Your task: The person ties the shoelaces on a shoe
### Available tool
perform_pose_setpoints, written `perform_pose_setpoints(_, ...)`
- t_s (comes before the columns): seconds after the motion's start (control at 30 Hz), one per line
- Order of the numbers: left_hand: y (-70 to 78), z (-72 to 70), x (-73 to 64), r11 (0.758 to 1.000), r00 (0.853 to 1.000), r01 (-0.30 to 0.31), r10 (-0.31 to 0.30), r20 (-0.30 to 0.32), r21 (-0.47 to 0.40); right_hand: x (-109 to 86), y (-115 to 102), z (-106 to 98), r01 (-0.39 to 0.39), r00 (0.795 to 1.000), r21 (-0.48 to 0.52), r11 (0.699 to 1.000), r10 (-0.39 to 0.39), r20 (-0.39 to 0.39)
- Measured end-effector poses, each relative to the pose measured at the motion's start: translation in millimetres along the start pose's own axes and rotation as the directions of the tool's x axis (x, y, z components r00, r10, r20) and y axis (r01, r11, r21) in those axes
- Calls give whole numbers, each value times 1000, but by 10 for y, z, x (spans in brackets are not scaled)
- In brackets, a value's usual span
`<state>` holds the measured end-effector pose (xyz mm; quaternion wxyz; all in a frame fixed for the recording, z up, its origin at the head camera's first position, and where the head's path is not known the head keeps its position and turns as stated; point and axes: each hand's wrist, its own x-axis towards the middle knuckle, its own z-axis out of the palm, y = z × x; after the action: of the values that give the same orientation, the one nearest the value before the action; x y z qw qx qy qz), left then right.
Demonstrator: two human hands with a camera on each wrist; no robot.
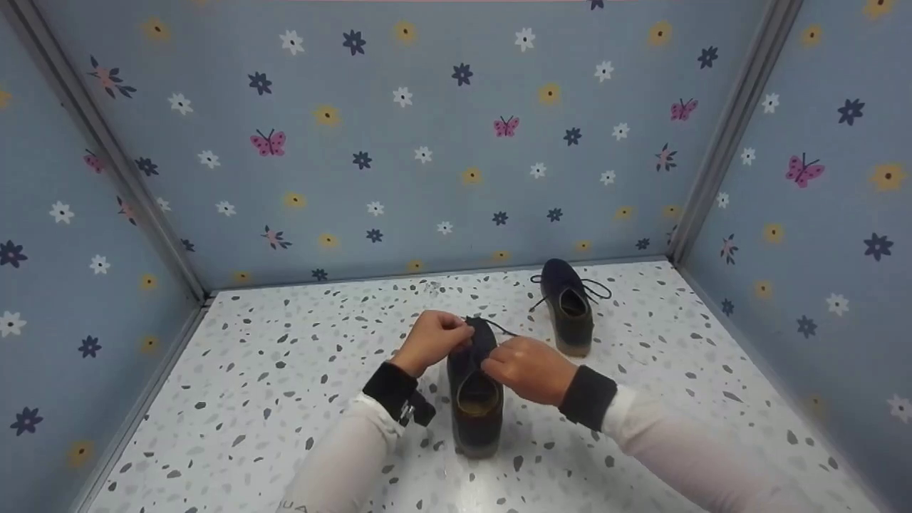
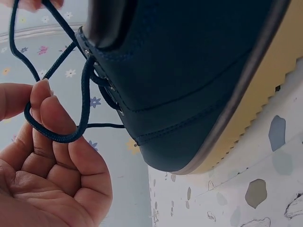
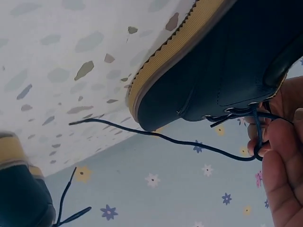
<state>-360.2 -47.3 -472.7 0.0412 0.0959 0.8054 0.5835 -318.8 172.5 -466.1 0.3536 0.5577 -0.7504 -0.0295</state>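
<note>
A dark blue lace-up shoe (image 1: 479, 427) with a tan ridged sole (image 2: 246, 123) stands on the floor, its toe pointing away from me. My left hand (image 1: 431, 338) is at the shoe's left side, thumb and fingertips pinching the dark blue shoelace (image 2: 85, 101), which bends into a loop over the fingers. From the right, my right hand (image 1: 531, 367) pinches the lace close to the eyelets (image 3: 229, 110). A loose lace end (image 3: 175, 140) trails from the right fingers past the toe. In the right wrist view, part of the right hand is cut off by the frame's edge.
A second dark shoe (image 1: 570, 328) stands farther back on the right, with its lace tied in a bow. The speckled white floor (image 1: 285, 399) meets blue flowered panels (image 1: 427, 142) at the back and both sides. Grey metal posts (image 1: 734, 135) mark the corners.
</note>
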Motion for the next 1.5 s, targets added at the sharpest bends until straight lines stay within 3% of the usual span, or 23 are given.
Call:
perform_pose_setpoints(0.13, -17, -10, 1, 1000, 1000, -2, 2, -8, 2, 42, -23, 35, 14, 999, -83, 996, -11, 31)
perform_pose_setpoints(0.23, -33, -15, 6, 1000, 1000, -14, 14, -8, 7, 50, -22, 77, -21, 999, -92, 996, 25, 44)
perform_pose_setpoints(0.43, -65, -23, 11, 999, 1000, -20, 20, -8, 34, 28, -7, 118, -134, 986, -12, 991, 134, 98)
perform_pose_setpoints(0.87, -178, -51, -18, 999, 999, 37, -38, 16, 32, -46, 48, 43, -228, 966, 160, 960, 203, 160)
perform_pose_setpoints(1.07, -239, -58, -26, 997, 998, 59, -60, 18, 45, -116, 196, -38, -337, 926, 199, 920, 286, 246)
perform_pose_setpoints(1.17, -259, -52, -34, 997, 998, 64, -65, 23, 43, -126, 294, -72, -405, 896, 217, 888, 338, 287)
perform_pose_setpoints(1.27, -271, -39, -40, 997, 997, 68, -69, 28, 36, -121, 400, -75, -494, 856, 273, 826, 405, 322)
perform_pose_setpoints(1.37, -284, -22, -40, 997, 997, 73, -74, 27, 32, -112, 499, -39, -593, 799, 340, 730, 480, 361)
perform_pose_setpoints(1.5, -290, -14, -36, 997, 997, 73, -74, 28, 34, -92, 596, 54, -716, 698, 410, 565, 566, 439)
